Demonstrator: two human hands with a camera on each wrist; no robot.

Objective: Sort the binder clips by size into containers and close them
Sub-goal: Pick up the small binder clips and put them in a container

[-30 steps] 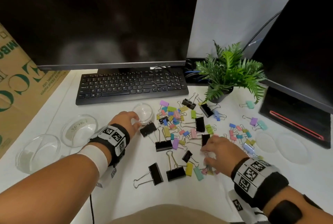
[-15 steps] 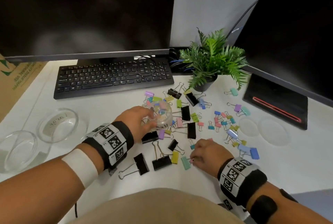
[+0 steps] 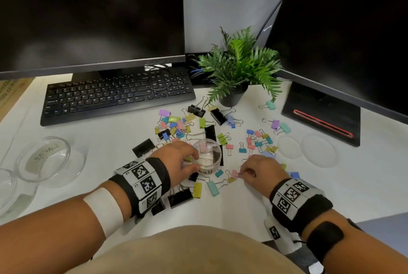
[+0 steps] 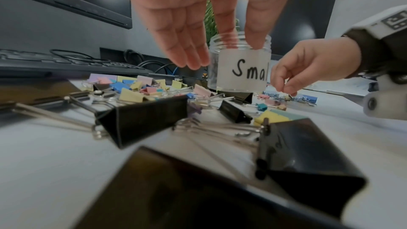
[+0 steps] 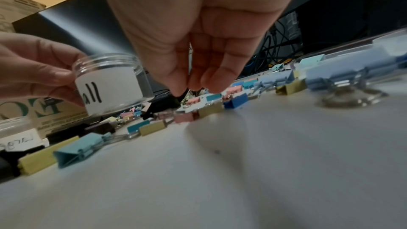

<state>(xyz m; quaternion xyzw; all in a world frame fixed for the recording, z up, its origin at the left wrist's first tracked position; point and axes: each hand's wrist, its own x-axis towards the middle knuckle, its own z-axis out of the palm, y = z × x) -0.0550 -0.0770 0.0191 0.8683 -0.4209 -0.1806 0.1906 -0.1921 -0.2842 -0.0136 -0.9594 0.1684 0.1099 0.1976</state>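
Observation:
My left hand (image 3: pixel 195 161) holds the clear jar labelled "Small" (image 4: pixel 240 70) by its rim between thumb and forefinger, lifted just above the clip pile. The jar has no lid and looks empty. To its right, my right hand (image 3: pixel 244 174) is down at the desk. Its thumb and forefinger pinch the wire handle of a small pink clip (image 3: pixel 234 173). Several coloured small and medium clips (image 3: pixel 176 125) and large black clips (image 3: pixel 180 197) lie scattered over the white desk.
A wide jar labelled "Large" (image 3: pixel 44 159) and another clear jar (image 3: pixel 6 190) stand at the left. Two clear lids (image 3: pixel 289 148) lie at the right. A keyboard (image 3: pixel 117 97), a potted plant (image 3: pixel 238 70) and a black monitor base (image 3: pixel 320 112) line the back.
My left hand picked up the small jar near the keyboard and carried it toward me over the clips, close to my right hand. The right hand stayed at the near clips and closed on the pink one.

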